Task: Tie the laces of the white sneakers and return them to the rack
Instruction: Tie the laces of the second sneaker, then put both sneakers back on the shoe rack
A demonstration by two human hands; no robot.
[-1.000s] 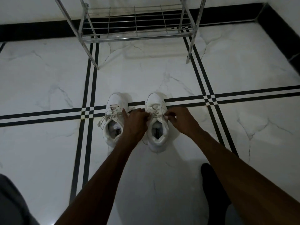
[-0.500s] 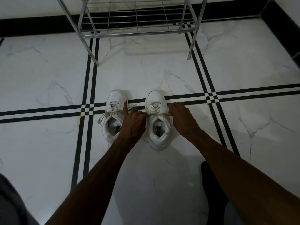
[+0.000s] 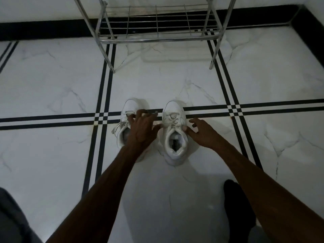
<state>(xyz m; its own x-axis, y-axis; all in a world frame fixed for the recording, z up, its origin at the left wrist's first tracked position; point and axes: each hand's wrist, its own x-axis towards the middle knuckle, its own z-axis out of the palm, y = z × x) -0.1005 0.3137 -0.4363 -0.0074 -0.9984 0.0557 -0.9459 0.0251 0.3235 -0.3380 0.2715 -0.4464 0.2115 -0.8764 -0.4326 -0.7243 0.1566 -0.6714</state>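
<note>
Two white sneakers stand side by side on the marble floor, toes pointing away from me. My left hand (image 3: 142, 128) hovers over the left sneaker (image 3: 130, 106) with fingers spread, hiding its tongue; the thumb reaches toward the laces of the right sneaker (image 3: 175, 142). At that shoe's right side my right hand (image 3: 200, 133) has its fingers apart, the thumb touching the collar. The right sneaker's laces (image 3: 172, 120) lie crossed over its tongue. A loose lace (image 3: 116, 129) hangs off the left sneaker's outer side.
A chrome wire shoe rack (image 3: 157, 36) stands against the wall beyond the sneakers, its bottom shelf bare. My foot in a black sock (image 3: 236, 207) rests at the lower right. A grey trouser knee (image 3: 10, 220) fills the lower left corner. Black tile stripes cross the floor.
Both hands had been pinching the right sneaker's laces; now their fingers have spread and drawn apart from the laces. The view has tilted up slightly toward the rack.
</note>
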